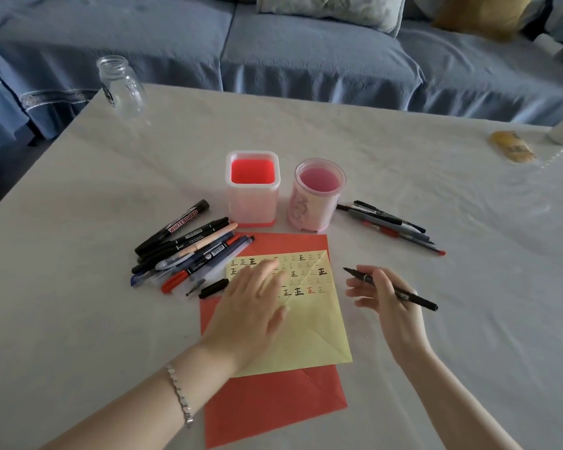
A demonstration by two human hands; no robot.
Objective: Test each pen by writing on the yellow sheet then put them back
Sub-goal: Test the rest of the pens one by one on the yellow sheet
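Yellow sheet (316,329) lies on table (78,287) before sofa (306,53).

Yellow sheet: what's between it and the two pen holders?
Head view: the top strip of the red sheet that the yellow sheet lies on, then a sliver of bare tablecloth before the square holder and round holder.

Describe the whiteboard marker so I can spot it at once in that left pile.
Find the square pen holder with the red base; a pile of pens lies just left of it. The whiteboard marker is the pile's farthest pen, thick and black, the only one with WHITEBOARD printed on its label.
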